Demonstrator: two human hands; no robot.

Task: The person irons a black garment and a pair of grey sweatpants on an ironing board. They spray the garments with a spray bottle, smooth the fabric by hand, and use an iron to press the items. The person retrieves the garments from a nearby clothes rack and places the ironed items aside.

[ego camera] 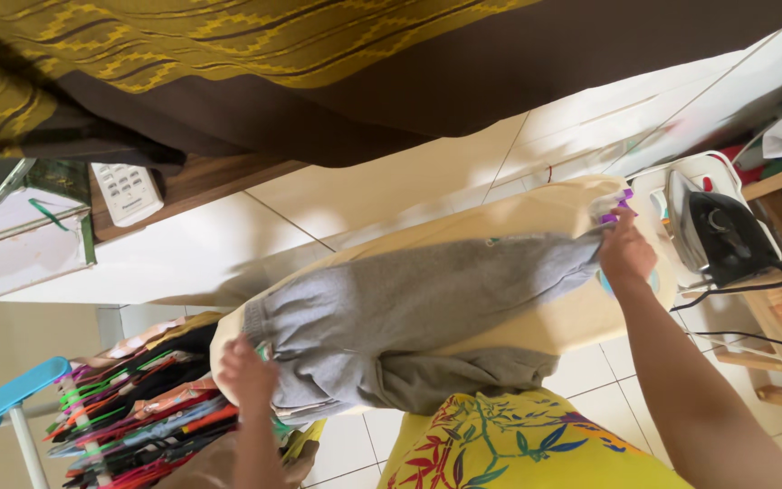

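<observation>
The grey sweatpants (418, 308) lie along the cream ironing board (536, 213), stretched from the narrow end near us on the left to the wide end on the right, with one leg hanging over the near edge of the board. Our left hand (248, 373) is at the waistband end, and the fingers close on the gathered elastic there. Our right hand (626, 249) is at the far cuff, near the right end of the board, and it pinches the cloth; something small and purple (615, 206) shows just at the fingertips, but we cannot tell what it is. So both hands grasp the sweatpants, one at each end.

We judge that this cloth is soft, rather thick and light, so it bends and folds easily and does not slip much on the board cover. It is not fragile. The good places to hold it are the waistband and the cuffs, because they are firmer than the loose middle.

The black iron (726, 235) stands on its rest at the right end of the board, just beside our right hand, with its cord hanging down. Below the left end, a rack of colourful folded clothes (151, 407) stands on the tiled floor (373, 195).
</observation>
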